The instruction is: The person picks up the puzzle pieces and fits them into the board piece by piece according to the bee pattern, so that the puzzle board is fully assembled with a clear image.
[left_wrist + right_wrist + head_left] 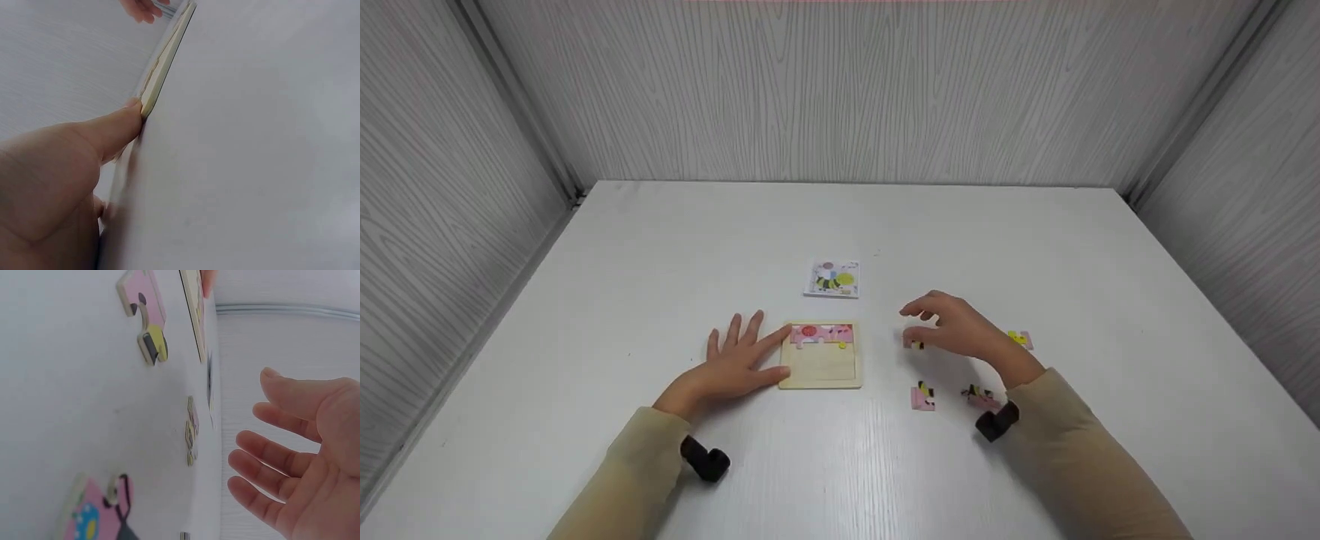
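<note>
A shallow wooden puzzle tray [817, 365] lies flat, a pink strip of fitted pieces [825, 333] along its far side. My left hand [739, 367] is spread, its index finger and thumb touching the tray's left edge; the left wrist view shows the thumb against that edge [166, 64]. My right hand [956, 328] hovers right of the tray with relaxed fingers and nothing between them, also in the right wrist view. Partly hidden below it is a loose puzzle piece [913, 343]. Nearer the front lie a pink-and-yellow piece [145, 304] and a pink-and-black piece [981, 397].
Behind the tray lies a square picture card [832, 279] with a bee on it. Another puzzle piece [1021, 339], yellow and pink, sits beyond the right wrist. Wood-patterned panels [840, 97] enclose the white table [697, 240] at the back and sides.
</note>
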{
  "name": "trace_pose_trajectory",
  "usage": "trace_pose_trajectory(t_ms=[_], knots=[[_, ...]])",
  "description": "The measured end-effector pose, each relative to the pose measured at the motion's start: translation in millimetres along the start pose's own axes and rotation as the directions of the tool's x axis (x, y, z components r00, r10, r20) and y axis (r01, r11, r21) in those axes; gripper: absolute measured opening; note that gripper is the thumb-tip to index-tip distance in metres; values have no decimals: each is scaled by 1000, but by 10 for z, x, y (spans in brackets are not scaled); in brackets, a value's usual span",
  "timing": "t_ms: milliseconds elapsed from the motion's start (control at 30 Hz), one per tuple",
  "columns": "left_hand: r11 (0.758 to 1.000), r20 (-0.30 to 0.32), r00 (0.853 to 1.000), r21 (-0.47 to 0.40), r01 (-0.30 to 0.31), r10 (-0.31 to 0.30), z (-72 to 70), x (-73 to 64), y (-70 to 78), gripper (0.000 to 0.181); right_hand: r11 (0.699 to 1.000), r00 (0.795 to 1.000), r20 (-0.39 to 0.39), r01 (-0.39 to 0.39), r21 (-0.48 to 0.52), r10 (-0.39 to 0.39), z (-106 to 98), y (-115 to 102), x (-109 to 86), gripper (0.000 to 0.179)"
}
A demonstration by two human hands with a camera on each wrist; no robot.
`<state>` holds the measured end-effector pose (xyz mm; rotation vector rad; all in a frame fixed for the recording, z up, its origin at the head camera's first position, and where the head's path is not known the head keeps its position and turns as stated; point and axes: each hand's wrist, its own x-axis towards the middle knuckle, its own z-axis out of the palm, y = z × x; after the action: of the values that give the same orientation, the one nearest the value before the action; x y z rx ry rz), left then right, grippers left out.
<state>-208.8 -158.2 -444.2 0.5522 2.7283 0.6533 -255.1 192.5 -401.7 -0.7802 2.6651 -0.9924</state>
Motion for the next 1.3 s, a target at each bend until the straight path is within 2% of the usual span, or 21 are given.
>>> trace_pose_trajectory(t_ms=[167, 400, 667, 767, 967, 1300], knots=[[1000, 10, 1000, 0, 5, -5, 11, -2, -6, 71, 999, 1000, -14, -17, -27, 16, -20, 89, -68, 42], [1000, 5, 1000, 4, 1, -1, 18, -4, -6, 71, 995, 996, -9, -92, -45, 92, -29, 174, -131, 50], [1000, 6, 1000, -3, -2, 2, 11, -6, -7, 70, 983, 997, 40, -65, -170, 73, 3, 163, -105, 46], [1000, 6, 1000, -8, -2, 2, 19, -5, -17, 71, 973, 996, 43, -71, -218, 82, 17, 156, -85, 44], [1000, -3, 1000, -8, -10, 10, 18, -5, -11, 70, 962, 999, 35, -29, -272, 40, 32, 193, -69, 31], [1000, -3, 1000, -14, -6, 6, -8, -23, 13, 69, 967, 997, 2, -70, -243, 73, 63, 197, -35, 20]])
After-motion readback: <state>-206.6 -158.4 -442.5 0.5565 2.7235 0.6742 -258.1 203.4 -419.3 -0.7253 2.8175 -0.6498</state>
